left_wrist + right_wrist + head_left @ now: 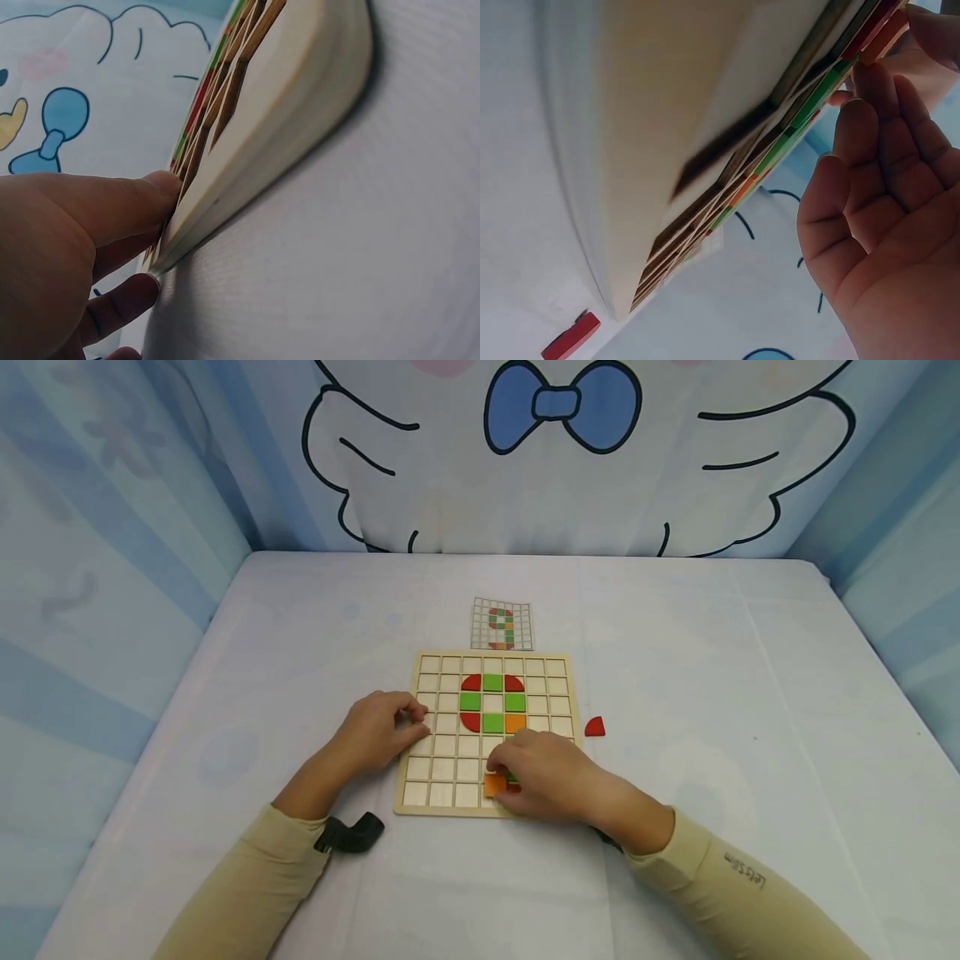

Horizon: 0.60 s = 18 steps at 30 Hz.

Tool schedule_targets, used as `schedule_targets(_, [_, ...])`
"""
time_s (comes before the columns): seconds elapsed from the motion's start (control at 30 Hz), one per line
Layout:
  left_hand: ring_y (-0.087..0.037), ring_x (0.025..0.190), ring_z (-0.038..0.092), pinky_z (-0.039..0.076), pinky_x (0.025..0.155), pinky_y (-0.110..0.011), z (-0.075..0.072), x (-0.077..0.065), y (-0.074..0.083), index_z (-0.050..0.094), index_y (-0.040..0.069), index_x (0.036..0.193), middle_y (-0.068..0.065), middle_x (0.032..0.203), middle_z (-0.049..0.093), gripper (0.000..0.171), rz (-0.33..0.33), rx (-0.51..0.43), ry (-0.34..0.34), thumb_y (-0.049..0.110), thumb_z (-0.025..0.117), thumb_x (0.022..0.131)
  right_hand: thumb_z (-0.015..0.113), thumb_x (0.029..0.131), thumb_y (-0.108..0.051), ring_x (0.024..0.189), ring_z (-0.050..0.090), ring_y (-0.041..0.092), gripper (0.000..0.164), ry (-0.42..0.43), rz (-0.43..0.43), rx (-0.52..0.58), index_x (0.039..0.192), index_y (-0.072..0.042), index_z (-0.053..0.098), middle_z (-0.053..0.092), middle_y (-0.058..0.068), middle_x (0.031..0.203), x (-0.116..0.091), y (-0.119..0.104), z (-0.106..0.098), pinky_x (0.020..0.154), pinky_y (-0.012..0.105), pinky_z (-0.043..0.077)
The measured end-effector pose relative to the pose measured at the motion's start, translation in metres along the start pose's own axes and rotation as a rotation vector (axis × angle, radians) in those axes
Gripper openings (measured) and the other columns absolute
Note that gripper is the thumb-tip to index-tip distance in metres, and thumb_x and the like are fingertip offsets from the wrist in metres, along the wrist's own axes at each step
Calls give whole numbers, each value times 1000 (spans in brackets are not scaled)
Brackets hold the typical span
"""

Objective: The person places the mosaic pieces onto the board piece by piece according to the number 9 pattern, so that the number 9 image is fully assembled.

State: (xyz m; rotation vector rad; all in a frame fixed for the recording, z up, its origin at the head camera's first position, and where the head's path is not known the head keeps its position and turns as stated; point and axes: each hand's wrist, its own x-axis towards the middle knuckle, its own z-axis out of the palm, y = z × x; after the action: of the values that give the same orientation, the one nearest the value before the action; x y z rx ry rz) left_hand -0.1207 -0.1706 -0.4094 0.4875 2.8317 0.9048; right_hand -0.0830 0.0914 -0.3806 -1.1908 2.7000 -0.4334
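A wooden grid board [442, 769] lies on the table, with red quarter-round, green square and orange square tiles set in some cells. At its left edge my left hand [378, 731] holds the rim between thumb and fingers, as the left wrist view [45, 255] also shows. Over the lower part of the board is my right hand [555, 777], its thumb and fingers pinching an orange square tile [495, 786] at the bottom row. Another red piece and a bit of green beside that tile are partly hidden by the right hand.
Beyond the board's far edge lies a pattern card [482, 627] printed with a small grid and coloured shapes. A loose red quarter-round tile [595, 727] rests on the white tablecloth [712, 710] right of the board. Patterned curtains [450, 485] stand behind and at both sides.
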Motion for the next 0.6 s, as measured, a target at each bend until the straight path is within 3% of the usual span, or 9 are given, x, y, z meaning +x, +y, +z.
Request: schedule_targets(0.6, [-22, 90, 55, 43, 80, -40, 0, 0, 1, 65, 12, 91, -2, 109, 70, 12, -6, 11, 0, 21, 74, 93, 78, 87, -22, 86, 57, 15, 20, -25, -22, 9, 102, -10, 72, 66, -3, 92, 2, -4, 4, 81, 32, 49])
